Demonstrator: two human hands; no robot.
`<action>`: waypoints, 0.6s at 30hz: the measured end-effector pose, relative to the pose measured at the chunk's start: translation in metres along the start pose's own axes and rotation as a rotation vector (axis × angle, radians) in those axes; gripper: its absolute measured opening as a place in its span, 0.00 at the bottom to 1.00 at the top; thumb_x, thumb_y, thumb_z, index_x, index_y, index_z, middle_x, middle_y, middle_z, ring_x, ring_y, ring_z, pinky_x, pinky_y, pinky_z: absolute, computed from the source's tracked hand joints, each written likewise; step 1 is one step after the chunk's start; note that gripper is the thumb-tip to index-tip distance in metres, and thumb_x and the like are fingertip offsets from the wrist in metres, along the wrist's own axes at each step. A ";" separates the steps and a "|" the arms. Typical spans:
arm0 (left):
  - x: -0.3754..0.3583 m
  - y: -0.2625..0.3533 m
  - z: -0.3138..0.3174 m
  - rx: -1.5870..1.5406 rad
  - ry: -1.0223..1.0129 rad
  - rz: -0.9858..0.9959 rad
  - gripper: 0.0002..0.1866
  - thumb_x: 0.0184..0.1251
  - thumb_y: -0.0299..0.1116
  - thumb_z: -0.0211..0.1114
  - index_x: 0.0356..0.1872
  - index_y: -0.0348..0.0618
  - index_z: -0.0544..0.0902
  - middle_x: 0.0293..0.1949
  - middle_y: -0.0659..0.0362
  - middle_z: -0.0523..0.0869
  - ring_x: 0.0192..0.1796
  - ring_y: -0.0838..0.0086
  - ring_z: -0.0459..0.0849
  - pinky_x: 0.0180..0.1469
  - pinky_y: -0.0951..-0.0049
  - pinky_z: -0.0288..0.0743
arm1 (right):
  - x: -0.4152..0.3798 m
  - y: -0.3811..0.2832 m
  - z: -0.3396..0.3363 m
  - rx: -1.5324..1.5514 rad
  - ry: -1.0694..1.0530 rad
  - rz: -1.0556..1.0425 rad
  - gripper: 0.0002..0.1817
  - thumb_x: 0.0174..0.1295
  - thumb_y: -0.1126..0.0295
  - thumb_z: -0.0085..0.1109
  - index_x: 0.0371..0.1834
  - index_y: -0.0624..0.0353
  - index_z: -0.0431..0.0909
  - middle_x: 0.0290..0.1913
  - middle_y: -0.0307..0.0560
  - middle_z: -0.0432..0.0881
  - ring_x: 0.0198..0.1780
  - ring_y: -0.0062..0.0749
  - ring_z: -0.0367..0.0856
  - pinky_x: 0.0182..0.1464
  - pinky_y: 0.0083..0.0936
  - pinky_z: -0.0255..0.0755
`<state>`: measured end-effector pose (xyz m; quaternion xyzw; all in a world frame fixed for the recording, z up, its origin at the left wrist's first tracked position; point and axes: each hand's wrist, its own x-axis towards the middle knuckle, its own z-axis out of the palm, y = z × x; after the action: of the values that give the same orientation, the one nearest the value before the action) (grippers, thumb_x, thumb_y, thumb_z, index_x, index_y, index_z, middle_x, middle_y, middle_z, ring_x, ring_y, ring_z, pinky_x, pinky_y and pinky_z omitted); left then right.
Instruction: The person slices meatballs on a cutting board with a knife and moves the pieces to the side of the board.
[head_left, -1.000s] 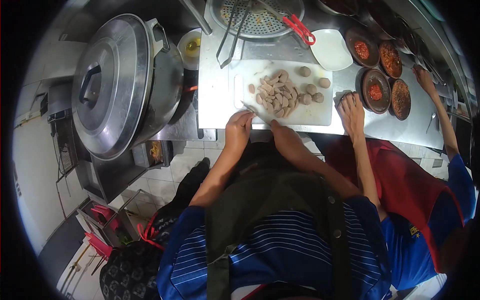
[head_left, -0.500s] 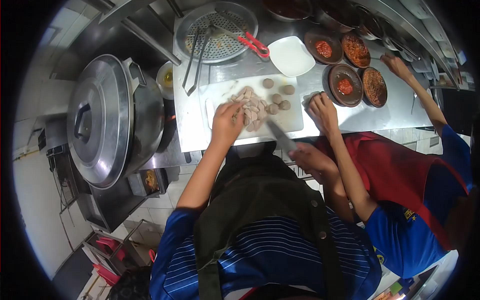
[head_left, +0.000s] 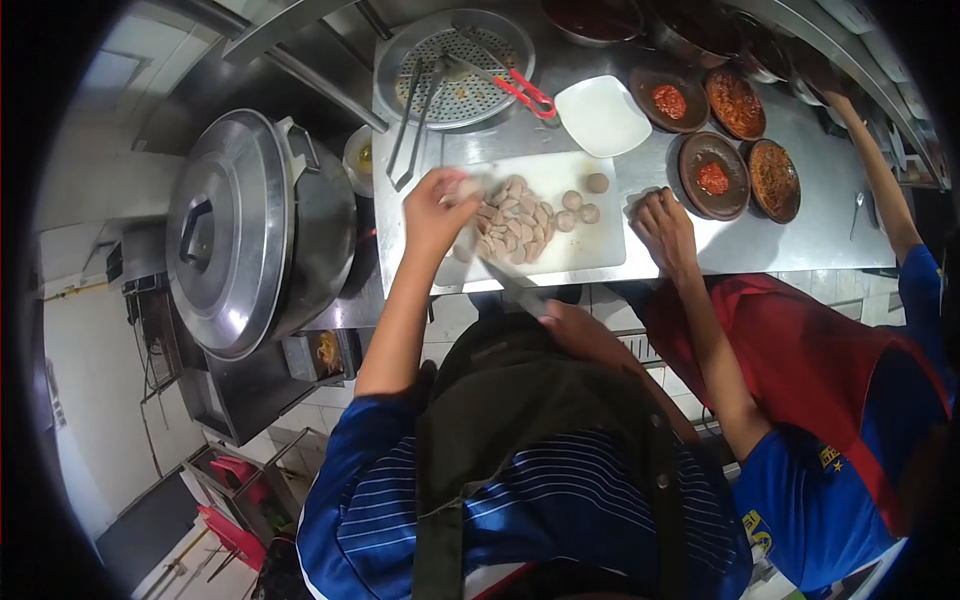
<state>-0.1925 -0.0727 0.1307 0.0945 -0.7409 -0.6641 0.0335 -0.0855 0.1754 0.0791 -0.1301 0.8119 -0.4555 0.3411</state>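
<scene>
My left hand (head_left: 437, 208) is raised over the left side of the white cutting board (head_left: 590, 250), its fingers closed round a greyish meatball (head_left: 468, 189), partly blurred. A pile of cut meatball pieces (head_left: 518, 222) lies beside it on the board. Several whole meatballs (head_left: 588, 213) sit to the right of the pile. Low at the board's front edge, my right hand (head_left: 572, 328) grips a knife (head_left: 512, 287), partly hidden by my apron. The blade points up and left toward the cut pieces.
A co-worker's hand (head_left: 664, 230) rests on the steel table right of the board; their other arm (head_left: 878, 165) reaches toward the back. Clay bowls (head_left: 722, 200) with red sauce, a white plate (head_left: 602, 117), a perforated tray (head_left: 470, 105) with tongs and a large lidded pot (head_left: 225, 240) surround the board.
My left hand has left the pile with one whole meatball from the board. The knife has moved down and left, away from the meatballs. The co-worker's far arm reaches further back.
</scene>
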 end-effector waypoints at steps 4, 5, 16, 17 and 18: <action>-0.056 -0.049 -0.051 0.007 0.163 -0.078 0.22 0.44 0.19 0.66 0.45 0.38 0.73 0.41 0.59 0.78 0.43 0.74 0.80 0.43 0.77 0.75 | 0.045 -0.025 0.034 -0.045 -0.005 -0.190 0.12 0.62 0.66 0.47 0.32 0.66 0.67 0.29 0.65 0.73 0.35 0.64 0.70 0.37 0.48 0.60; -0.068 -0.051 -0.052 0.042 0.211 -0.124 0.22 0.45 0.19 0.65 0.45 0.36 0.73 0.41 0.59 0.78 0.43 0.74 0.80 0.44 0.77 0.76 | 0.050 -0.026 0.032 -0.047 0.058 -0.201 0.11 0.62 0.67 0.45 0.32 0.66 0.67 0.29 0.65 0.74 0.36 0.64 0.71 0.37 0.48 0.61; -0.082 -0.087 -0.014 0.300 0.291 -0.088 0.14 0.45 0.32 0.74 0.34 0.36 0.84 0.31 0.55 0.84 0.22 0.79 0.77 0.25 0.80 0.70 | 0.048 -0.076 0.017 -0.201 0.117 0.069 0.11 0.64 0.69 0.41 0.36 0.68 0.65 0.32 0.71 0.75 0.40 0.66 0.73 0.41 0.50 0.63; -0.083 -0.085 -0.015 0.325 0.280 -0.062 0.14 0.46 0.33 0.74 0.33 0.36 0.84 0.29 0.54 0.84 0.20 0.79 0.76 0.22 0.80 0.68 | 0.043 -0.086 0.013 -0.193 0.105 0.101 0.11 0.65 0.69 0.40 0.37 0.68 0.65 0.32 0.71 0.75 0.40 0.66 0.73 0.42 0.50 0.63; -0.085 -0.082 -0.015 0.319 0.274 -0.070 0.14 0.46 0.33 0.74 0.33 0.36 0.84 0.29 0.54 0.84 0.20 0.79 0.76 0.22 0.80 0.68 | 0.039 -0.092 0.013 -0.185 0.094 0.132 0.11 0.65 0.69 0.40 0.37 0.68 0.65 0.32 0.71 0.75 0.40 0.66 0.73 0.42 0.51 0.63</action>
<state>-0.0988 -0.0802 0.0578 0.2135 -0.8213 -0.5203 0.0955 -0.1146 0.0962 0.1342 -0.0860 0.8724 -0.3607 0.3184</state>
